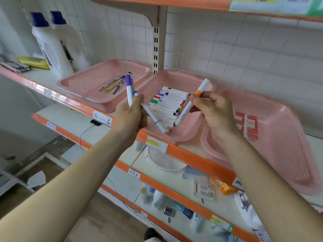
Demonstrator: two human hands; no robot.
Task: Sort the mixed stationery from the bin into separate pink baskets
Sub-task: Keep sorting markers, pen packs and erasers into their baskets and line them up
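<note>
Observer: Left hand (130,117) is closed round two pens at once. The purple marker (129,88) stands upright out of the fist, and the blue marker (152,116) slants down and right, its far end in the middle basket (176,79).

Checker: Right hand?

Observer: Right hand (212,110) pinches the orange marker (203,86) near its coloured band. The lower end points down-left into the same basket, just beside the blue one's end.

Checker: Why tilted like that?

Observer: My reading is that the low ends are aimed at the free strip at the front of the basket. The row (167,103) already there lies side by side, caps alternating, so a slanted entry lets each new one slide in parallel.

Checker: Other baskets?

Observer: Left basket (90,81) holds a few slim pens (111,85), and right basket (288,145) holds red-and-white boxes (248,126). One kind per basket, so all three held markers belong in the middle.

Checker: Source bin?

Observer: White tub (164,163) on the shelf below may be it; I cannot tell what it holds.

Checker: Stage?

Observer: Placement in hand, nothing let go yet. The purple marker is parked upright, probably to keep it clear while the blue goes first.
</note>
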